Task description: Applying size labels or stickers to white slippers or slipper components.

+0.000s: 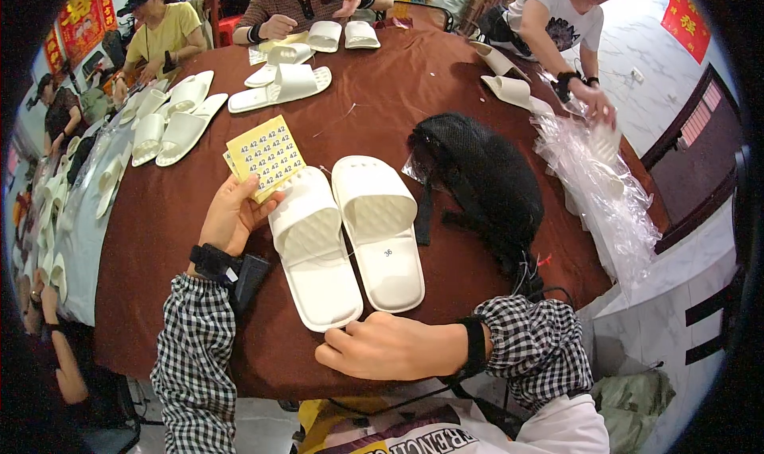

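Right hand (382, 346) lies nearest, loosely curled and empty, resting on the surface (159, 223) just below the heels of the slippers (346, 235). The white pair lies side by side, soles down, long axes running away from the person, toes far. Left hand (231, 215) is closed on a yellow sticker sheet (265, 155), its fingertips touching the left slipper's strap. The left hand is nearer the straps; the right is nearer the heels. A black mesh bag (477, 183) lies right of the pair.
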A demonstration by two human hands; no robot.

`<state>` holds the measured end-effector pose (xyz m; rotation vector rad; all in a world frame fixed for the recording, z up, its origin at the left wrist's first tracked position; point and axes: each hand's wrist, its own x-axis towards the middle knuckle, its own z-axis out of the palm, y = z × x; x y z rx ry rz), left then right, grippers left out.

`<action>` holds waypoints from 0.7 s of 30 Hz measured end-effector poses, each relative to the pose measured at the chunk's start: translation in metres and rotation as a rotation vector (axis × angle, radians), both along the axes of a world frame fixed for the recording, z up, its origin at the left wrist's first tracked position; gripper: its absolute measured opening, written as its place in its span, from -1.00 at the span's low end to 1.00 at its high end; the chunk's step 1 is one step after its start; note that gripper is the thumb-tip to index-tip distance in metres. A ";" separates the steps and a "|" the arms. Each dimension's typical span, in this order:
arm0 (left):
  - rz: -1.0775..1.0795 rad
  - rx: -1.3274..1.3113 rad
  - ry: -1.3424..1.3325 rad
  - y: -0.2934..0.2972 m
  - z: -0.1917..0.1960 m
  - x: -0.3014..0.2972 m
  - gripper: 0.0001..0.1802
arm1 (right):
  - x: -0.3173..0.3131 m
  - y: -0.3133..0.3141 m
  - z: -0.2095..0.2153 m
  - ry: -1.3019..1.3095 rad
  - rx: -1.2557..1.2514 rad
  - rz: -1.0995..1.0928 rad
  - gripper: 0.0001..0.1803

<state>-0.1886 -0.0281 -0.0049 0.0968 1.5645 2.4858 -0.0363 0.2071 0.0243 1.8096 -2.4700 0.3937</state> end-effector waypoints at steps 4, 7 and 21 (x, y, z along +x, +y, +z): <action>-0.003 -0.031 0.006 -0.003 0.003 0.002 -0.71 | -0.002 -0.001 -0.001 0.006 -0.033 0.014 -0.81; -0.008 -0.056 0.034 -0.004 0.001 0.001 -0.70 | -0.003 -0.002 0.000 0.046 -0.061 0.042 -0.82; 0.021 -0.048 0.104 0.010 0.013 0.008 -0.72 | -0.008 -0.001 0.008 -0.092 0.066 0.022 -0.84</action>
